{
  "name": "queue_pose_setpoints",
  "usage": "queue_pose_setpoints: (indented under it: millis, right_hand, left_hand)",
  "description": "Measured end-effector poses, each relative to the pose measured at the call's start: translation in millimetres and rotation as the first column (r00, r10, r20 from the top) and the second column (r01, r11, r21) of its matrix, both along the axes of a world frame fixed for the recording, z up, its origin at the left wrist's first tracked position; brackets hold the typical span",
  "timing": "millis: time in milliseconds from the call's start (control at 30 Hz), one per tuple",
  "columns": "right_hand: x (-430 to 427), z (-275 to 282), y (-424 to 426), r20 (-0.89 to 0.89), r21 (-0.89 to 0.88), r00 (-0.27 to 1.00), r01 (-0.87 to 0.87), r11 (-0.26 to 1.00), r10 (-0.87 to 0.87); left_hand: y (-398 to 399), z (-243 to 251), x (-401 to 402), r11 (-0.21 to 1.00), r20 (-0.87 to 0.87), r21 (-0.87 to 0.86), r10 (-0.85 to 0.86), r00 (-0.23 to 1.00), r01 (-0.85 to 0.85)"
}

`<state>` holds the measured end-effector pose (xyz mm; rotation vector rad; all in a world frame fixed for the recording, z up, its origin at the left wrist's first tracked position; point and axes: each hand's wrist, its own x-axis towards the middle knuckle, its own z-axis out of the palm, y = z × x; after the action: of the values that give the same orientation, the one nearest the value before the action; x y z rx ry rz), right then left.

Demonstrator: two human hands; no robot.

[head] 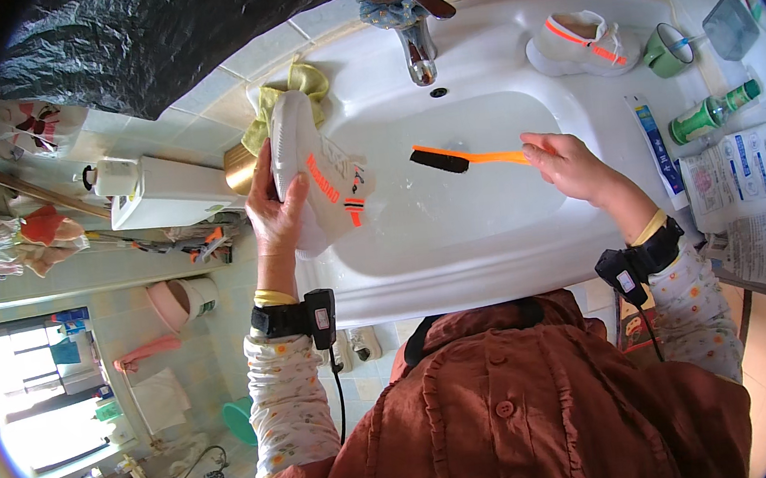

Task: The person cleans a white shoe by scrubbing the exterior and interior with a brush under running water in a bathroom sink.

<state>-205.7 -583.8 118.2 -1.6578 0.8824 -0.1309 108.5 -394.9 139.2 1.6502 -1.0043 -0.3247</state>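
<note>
My left hand point(277, 208) grips a white shoe point(326, 189) by its sole, at the left side of a white washbasin point(430, 288). The shoe has orange and black trim, and its sole faces left. My right hand point(561, 164) holds the end of an orange-handled brush point(493, 156) above the basin. The brush's black bristles point down in the picture, apart from the shoe. Cloudy water seems to lie in the basin. A second white shoe point(579, 43) with an orange stripe rests on the basin's back right rim.
A chrome faucet point(418, 53) stands at the back, a yellow-green cloth point(303, 83) left of it. At right are a green mug point(666, 52), a green bottle point(713, 113), a blue toothpaste tube point(656, 151) and printed plastic packaging point(744, 180). A white container point(168, 191) stands at left.
</note>
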Motion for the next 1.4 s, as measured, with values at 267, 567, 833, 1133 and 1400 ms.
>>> queue_pose_setpoints:
  millis: [267, 567, 833, 1133, 1400]
  right_hand:
    - [-11.3, -19.8, 7.0, 0.036, 0.634, 0.966, 0.176, 0.753, -0.256]
    - [-9.9, -31.4, 17.1, 0.079, -0.235, 0.997, 0.033, 0.971, -0.015]
    - [30.2, 11.4, 44.5, -0.044, -0.518, 0.939, -0.313, 0.796, 0.341]
    - [44.4, 0.2, 33.5, 0.073, -0.084, 0.801, -0.588, 0.804, 0.594]
    - [61.9, 30.9, 63.3, 0.223, 0.803, 0.962, -0.091, 0.589, -0.155]
  left_hand:
    - [-10.0, 29.7, -12.4, 0.996, 0.226, 0.058, -0.084, 0.971, 0.072]
    - [-4.0, 1.8, -6.4, 0.991, -0.049, -0.131, -0.003, 0.999, -0.003]
    - [-0.5, -26.5, -27.8, 0.988, -0.572, -0.133, -0.012, 0.820, -0.078]
    - [-4.8, -4.5, -30.8, 0.990, -0.264, -0.140, -0.063, 0.962, 0.027]
    - [-14.8, -37.0, -48.0, 0.871, -0.824, -0.322, -0.065, 0.563, -0.370]
